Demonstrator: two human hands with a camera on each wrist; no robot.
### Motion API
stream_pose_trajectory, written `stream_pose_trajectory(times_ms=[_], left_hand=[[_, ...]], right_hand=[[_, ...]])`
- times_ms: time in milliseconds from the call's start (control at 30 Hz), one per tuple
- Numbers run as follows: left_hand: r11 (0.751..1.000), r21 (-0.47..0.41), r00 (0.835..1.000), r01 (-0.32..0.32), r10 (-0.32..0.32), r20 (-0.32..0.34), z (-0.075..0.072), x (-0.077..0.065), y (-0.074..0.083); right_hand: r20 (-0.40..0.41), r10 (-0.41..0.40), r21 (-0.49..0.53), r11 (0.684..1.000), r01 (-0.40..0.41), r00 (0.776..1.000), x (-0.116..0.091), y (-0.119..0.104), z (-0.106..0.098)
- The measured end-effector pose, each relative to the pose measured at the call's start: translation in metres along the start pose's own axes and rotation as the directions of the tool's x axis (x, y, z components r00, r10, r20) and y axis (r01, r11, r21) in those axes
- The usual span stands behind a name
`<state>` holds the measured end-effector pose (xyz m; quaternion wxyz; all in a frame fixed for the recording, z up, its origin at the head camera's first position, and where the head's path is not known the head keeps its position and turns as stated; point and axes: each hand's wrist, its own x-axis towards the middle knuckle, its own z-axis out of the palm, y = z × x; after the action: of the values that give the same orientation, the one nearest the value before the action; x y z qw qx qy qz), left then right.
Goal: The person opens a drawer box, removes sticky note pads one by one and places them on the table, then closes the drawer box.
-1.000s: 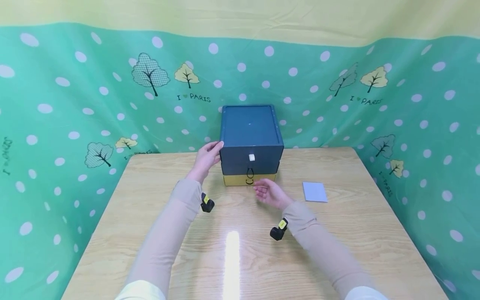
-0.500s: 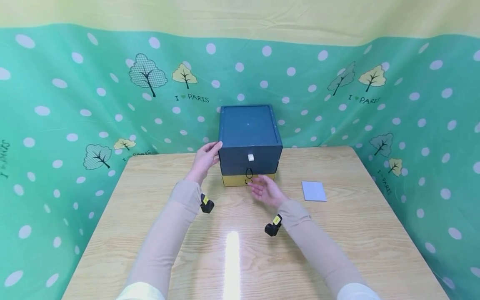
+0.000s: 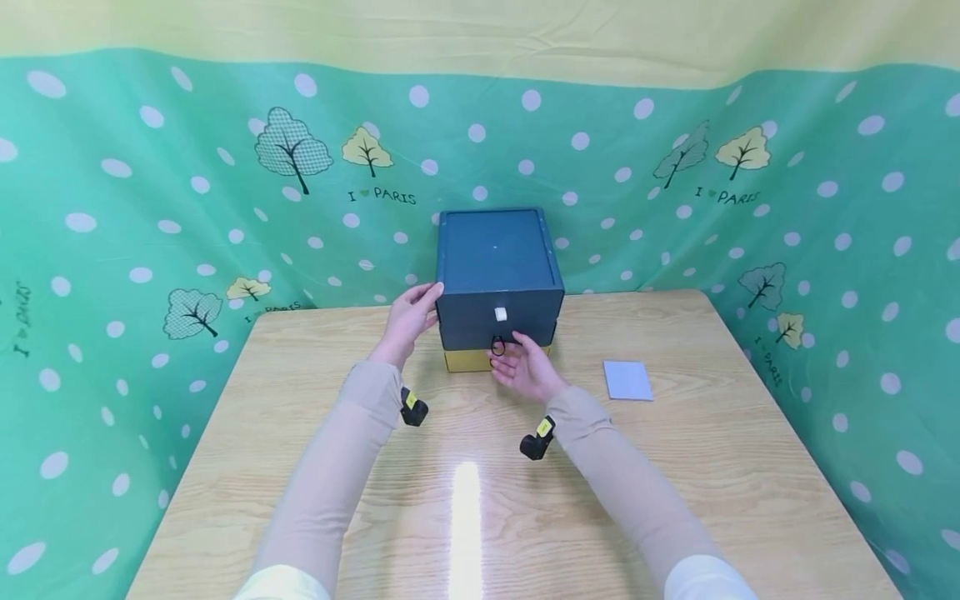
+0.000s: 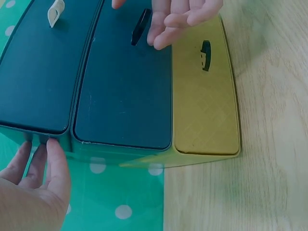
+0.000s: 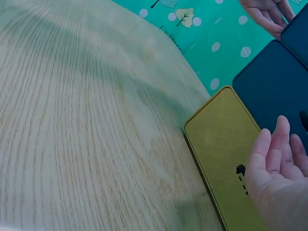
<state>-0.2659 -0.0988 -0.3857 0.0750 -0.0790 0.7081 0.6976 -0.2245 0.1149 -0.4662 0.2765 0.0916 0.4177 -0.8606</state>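
A small drawer cabinet [image 3: 495,250] stands at the back of the table, two dark blue drawers above a yellow bottom one [image 4: 207,106]. The top drawer bears a white pull tab [image 3: 501,314]; the middle drawer [image 4: 122,91] has a black loop handle [image 4: 141,27]. My left hand [image 3: 408,323] rests its fingertips on the cabinet's upper left side. Near the middle drawer's handle, my right hand [image 3: 528,371] is palm toward the front with fingers loosely bent, partly covering the yellow drawer. In the left wrist view its fingertips are right beside that loop.
A light blue square sheet [image 3: 628,381] lies on the wooden table [image 3: 300,467] to the right of the cabinet. A green dotted cloth [image 3: 337,242] hangs behind and along both sides.
My right hand has moved up and slightly left, from in front of the yellow drawer to beside the middle drawer's handle. My left hand stays at the cabinet's side; the drawers look unmoved.
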Motion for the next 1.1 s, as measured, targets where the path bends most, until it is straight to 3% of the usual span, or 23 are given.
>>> stream_pose_trajectory(times_ms=[400,1100], left_hand=[[1.0,-0.002,1.0,0.011,-0.011,0.014,-0.001,0.001,0.001],[1.0,-0.003,1.0,0.008,-0.008,0.009,-0.003,0.001,-0.001]], right_hand=[[0.07,-0.024,-0.042,0.999,0.027,0.997,0.002,-0.001,0.004],[-0.011,-0.029,-0.161,0.987,0.026,1.0,0.001,0.002,0.013]])
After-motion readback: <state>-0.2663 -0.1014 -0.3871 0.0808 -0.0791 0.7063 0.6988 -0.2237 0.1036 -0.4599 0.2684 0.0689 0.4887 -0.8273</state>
